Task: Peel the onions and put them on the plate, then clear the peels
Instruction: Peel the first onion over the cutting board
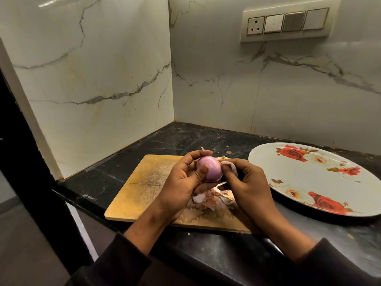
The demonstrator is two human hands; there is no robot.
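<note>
Head view onion: smooth, glossy pink-purple peeled onion (210,168), held above wooden chopping board (144,182)
Left hand (185,180): curled round onion
Right hand (245,182): pinches pale loosened skin (230,165)
Peels (208,200): heaped on board
Floral white plate (321,178): right, bare

The plate (321,178) runs off the right edge — the hands hide much of the peels (206,200) beneath.
</note>
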